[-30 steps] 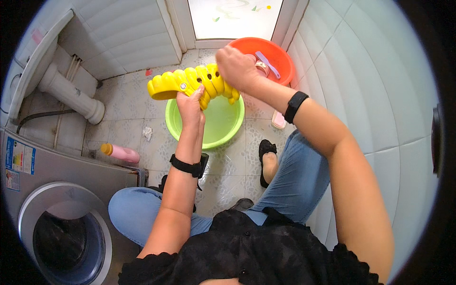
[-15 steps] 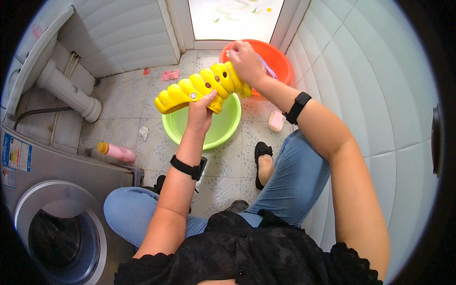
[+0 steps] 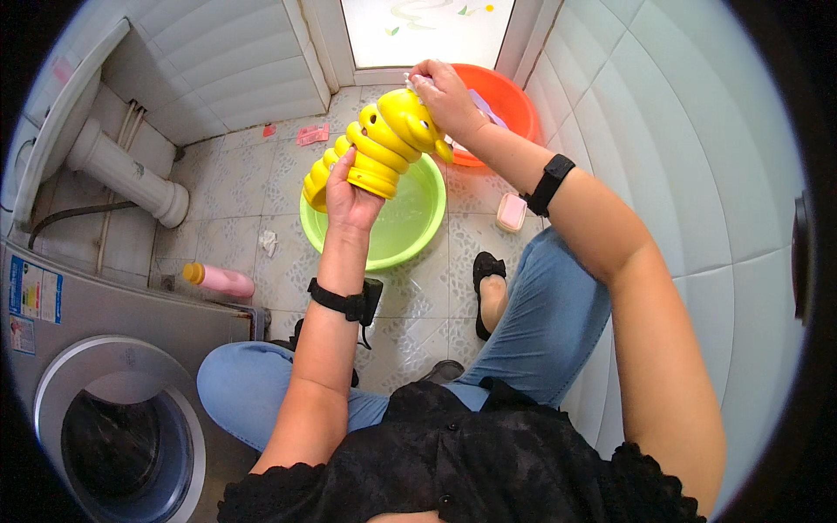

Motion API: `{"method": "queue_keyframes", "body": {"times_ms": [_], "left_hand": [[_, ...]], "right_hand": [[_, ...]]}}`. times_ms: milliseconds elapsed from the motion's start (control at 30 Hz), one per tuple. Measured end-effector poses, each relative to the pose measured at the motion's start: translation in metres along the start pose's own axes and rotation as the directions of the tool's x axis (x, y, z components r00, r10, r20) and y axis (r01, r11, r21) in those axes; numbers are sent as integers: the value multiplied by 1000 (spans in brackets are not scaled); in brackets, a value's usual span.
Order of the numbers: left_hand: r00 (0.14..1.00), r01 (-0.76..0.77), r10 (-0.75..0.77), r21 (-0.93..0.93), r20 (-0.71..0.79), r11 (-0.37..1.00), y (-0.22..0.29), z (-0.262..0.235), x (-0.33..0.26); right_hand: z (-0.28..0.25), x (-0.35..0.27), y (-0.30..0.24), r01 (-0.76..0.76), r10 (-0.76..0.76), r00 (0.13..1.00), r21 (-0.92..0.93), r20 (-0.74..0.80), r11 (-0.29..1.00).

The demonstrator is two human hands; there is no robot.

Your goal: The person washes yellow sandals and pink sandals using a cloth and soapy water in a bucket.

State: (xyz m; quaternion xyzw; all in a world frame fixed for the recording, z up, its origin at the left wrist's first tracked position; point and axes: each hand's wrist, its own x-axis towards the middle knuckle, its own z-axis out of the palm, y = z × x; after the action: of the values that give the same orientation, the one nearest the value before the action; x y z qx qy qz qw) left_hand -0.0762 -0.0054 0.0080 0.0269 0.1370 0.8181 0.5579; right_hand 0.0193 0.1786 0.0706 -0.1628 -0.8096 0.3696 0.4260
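A yellow shoe [image 3: 379, 144] is up in the air, over the far left part of a green tub [image 3: 410, 213]. The shoe has fat round bumps, a few holes and a little eye near its toe. Its long way runs on a slant, from near left to far right. The toe end points away from the person and to the right, and the strap end points to the left and a bit closer to the body.

The left hand [image 3: 349, 199] is wrapped around the middle of the shoe, with its fingers up against the yellow bumps, and it has a firm hold. The right hand [image 3: 449, 100] is at the toe, with its fingers bent in close. Something small and pale shows by its fingertips, but I can't tell what it is, or if the hand is gripping it.

Behind the right hand is an orange tub [image 3: 516, 96] with a purple thing [image 3: 488, 108] in it. A pink block [image 3: 513, 211] in a small box is on the floor, near the right knee
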Motion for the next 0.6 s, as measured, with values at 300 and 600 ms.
{"method": "queue_keyframes", "body": {"times_ms": [300, 600], "left_hand": [[995, 47, -51, -47, -81, 998, 1, 3, -3], [983, 24, 3, -141, 185, 990, -7, 2, -1]], "right_hand": [[-3, -4, -20, 381, -346, 894, -75, 285, 922], [-4, -6, -11, -26, 25, 1000, 278, 6, 960]]}}
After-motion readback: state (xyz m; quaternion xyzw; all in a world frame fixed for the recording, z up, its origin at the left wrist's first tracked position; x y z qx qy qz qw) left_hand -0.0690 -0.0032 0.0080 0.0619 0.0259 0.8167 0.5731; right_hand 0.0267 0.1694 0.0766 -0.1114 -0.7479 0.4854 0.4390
